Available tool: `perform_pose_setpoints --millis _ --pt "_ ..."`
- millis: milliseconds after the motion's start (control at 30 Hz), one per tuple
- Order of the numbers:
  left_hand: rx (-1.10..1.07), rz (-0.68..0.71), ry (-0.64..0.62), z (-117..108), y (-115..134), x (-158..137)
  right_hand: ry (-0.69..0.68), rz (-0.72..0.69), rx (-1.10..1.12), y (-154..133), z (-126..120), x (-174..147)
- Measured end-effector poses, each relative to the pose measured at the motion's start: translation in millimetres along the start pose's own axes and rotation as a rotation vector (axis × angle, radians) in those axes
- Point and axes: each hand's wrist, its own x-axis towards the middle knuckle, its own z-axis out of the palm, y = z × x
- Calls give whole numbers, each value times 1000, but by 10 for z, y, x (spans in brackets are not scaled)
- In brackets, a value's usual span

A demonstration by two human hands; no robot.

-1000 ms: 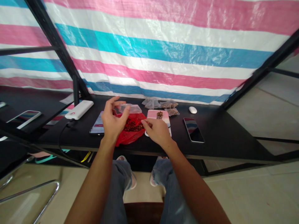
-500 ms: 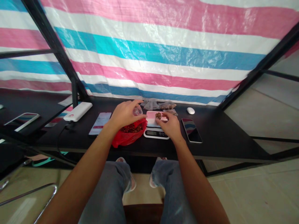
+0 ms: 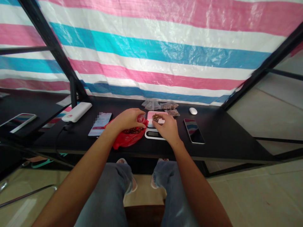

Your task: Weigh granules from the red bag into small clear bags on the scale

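My left hand (image 3: 131, 119) is closed around a small clear plastic cup (image 3: 141, 118) and hangs over the red plastic bag (image 3: 127, 140). Dark reddish-brown dried pieces (image 3: 133, 130) fill the bag's open mouth. My right hand (image 3: 167, 126) curls its thumb and fingers round a small heap of brown pieces (image 3: 155, 117), which seems to sit in a clear container whose walls are hard to make out. This is at the pink-and-white top of a small digital scale (image 3: 151, 114). The scale's display (image 3: 153, 134) shows in part, its digits too small to read.
Behind the scale lie several small clear bags (image 3: 169, 105), some with brown contents. A white mouse (image 3: 193, 111) and a dark phone (image 3: 194, 130) are on the right. To the left are a lit phone (image 3: 100, 124) and a white power bank (image 3: 77, 112) with a cable.
My left hand has lowered the clear cup towards the red bag. My right hand and the brown pieces have shifted slightly left over the scale.
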Motion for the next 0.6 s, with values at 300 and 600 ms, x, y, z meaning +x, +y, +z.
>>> perform_pose_setpoints --millis 300,600 --pt "-33 7 14 -29 26 6 -119 -229 77 -173 -21 51" --pt "-98 33 -57 16 -27 -78 -130 -222 73 -125 14 49"
